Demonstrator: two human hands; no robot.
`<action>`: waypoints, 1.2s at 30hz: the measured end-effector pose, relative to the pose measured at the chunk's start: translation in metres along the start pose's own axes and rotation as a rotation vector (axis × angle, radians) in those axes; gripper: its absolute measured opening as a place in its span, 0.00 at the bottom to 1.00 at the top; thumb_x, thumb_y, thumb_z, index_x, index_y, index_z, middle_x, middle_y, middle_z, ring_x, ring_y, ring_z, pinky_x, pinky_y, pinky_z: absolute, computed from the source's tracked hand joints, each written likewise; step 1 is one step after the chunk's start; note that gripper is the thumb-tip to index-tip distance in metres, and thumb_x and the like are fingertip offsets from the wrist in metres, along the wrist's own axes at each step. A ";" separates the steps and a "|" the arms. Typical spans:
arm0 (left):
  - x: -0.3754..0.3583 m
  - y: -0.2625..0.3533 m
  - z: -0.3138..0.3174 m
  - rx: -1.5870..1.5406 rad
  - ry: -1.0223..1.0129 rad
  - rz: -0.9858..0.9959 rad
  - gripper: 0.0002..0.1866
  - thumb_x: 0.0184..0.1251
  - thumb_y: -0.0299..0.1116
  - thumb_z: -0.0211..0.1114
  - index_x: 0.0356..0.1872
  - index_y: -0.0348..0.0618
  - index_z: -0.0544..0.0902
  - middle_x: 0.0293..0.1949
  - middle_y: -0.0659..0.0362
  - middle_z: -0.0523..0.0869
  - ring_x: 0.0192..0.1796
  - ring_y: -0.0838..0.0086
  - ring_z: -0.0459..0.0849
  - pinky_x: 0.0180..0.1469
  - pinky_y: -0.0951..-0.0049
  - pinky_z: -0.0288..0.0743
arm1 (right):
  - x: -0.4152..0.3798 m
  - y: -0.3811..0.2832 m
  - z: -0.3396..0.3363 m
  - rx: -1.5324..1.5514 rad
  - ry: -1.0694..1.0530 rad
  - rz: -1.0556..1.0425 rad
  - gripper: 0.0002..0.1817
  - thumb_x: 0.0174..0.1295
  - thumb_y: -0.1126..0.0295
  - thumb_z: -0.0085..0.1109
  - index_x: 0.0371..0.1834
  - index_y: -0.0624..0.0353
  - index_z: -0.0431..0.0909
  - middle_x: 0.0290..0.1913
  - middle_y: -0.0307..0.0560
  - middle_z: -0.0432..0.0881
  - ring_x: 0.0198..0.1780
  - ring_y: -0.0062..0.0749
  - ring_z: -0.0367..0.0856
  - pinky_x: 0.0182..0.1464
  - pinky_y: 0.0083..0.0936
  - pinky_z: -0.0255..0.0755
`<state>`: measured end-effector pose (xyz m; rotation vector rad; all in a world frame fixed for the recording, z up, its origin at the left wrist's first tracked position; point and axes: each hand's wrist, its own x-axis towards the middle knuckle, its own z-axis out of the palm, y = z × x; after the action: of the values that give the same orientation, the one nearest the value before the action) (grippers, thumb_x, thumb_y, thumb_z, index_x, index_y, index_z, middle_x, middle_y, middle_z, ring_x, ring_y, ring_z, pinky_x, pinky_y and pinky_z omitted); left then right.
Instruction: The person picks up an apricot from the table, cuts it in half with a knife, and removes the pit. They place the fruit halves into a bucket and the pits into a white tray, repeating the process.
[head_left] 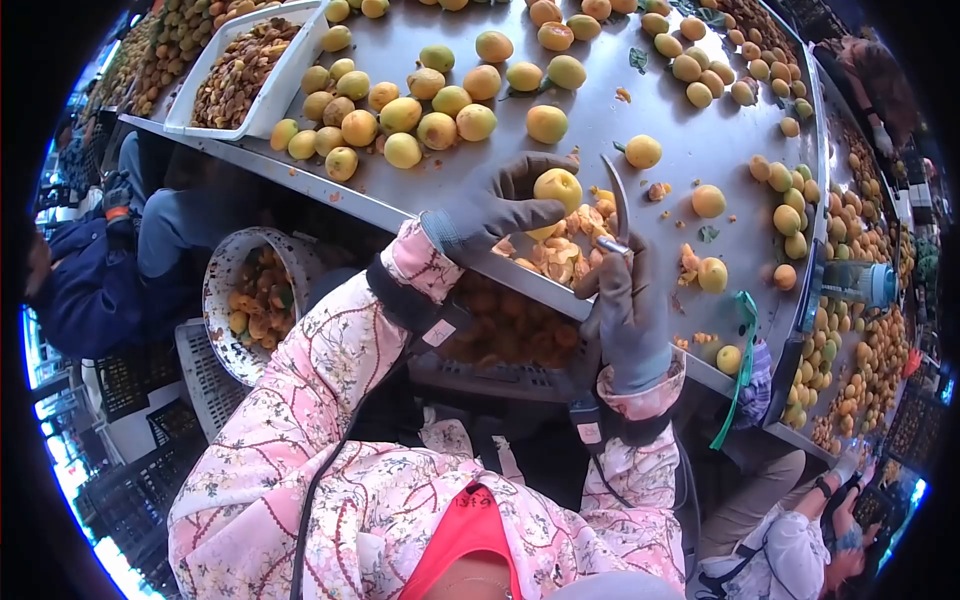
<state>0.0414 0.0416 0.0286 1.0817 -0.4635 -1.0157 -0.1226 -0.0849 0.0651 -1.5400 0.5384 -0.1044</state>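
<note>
Loose apricots (415, 115) lie scattered over the steel table (600, 120) from ten to two o'clock of the hands, thickest at eleven o'clock beside a white tray (275, 85) of cut fruit. A heap of halved pieces (560, 250) sits at the table edge directly under the hands, and a crate (505, 335) of fruit stands below it at six o'clock. A round bowl (250, 295) of pieces lies at nine o'clock. The gloved left hand (500, 205) has its fingers curled round a yellow apricot (557, 188), pinching it. The gloved right hand (625, 300), at five o'clock of that fruit, is clenched on a knife (618, 205), blade pointing up just beside the apricot.
</note>
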 end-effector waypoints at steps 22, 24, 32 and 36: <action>0.002 -0.023 0.002 -0.328 0.047 -0.076 0.23 0.63 0.33 0.63 0.56 0.35 0.71 0.48 0.57 0.79 0.50 0.73 0.79 0.54 0.71 0.74 | -0.012 0.007 0.025 0.083 -0.035 0.009 0.27 0.71 0.68 0.41 0.72 0.51 0.51 0.37 0.33 0.75 0.19 0.09 0.62 0.20 0.09 0.60; 0.002 -0.028 0.006 -0.436 0.048 -0.095 0.22 0.64 0.34 0.62 0.56 0.35 0.71 0.48 0.57 0.79 0.49 0.72 0.79 0.54 0.70 0.74 | -0.011 0.010 0.029 0.098 -0.008 0.027 0.27 0.71 0.68 0.41 0.72 0.51 0.51 0.35 0.33 0.74 0.18 0.09 0.62 0.20 0.09 0.59; 0.012 -0.028 0.016 -0.517 0.046 -0.067 0.22 0.65 0.40 0.61 0.56 0.41 0.70 0.48 0.57 0.79 0.50 0.71 0.79 0.56 0.65 0.74 | 0.002 0.034 0.042 0.000 0.099 -0.101 0.27 0.71 0.69 0.42 0.72 0.52 0.51 0.40 0.35 0.74 0.21 0.08 0.64 0.22 0.08 0.62; 0.014 -0.046 0.020 -0.674 0.070 -0.064 0.23 0.65 0.43 0.60 0.56 0.43 0.70 0.48 0.57 0.78 0.49 0.69 0.79 0.55 0.64 0.74 | 0.012 0.036 0.044 -0.309 0.178 -0.352 0.26 0.70 0.71 0.43 0.71 0.55 0.53 0.50 0.38 0.74 0.28 0.07 0.66 0.27 0.08 0.64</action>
<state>0.0129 0.0150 -0.0053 0.5245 -0.0123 -1.0768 -0.1046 -0.0471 0.0245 -1.9300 0.4306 -0.4494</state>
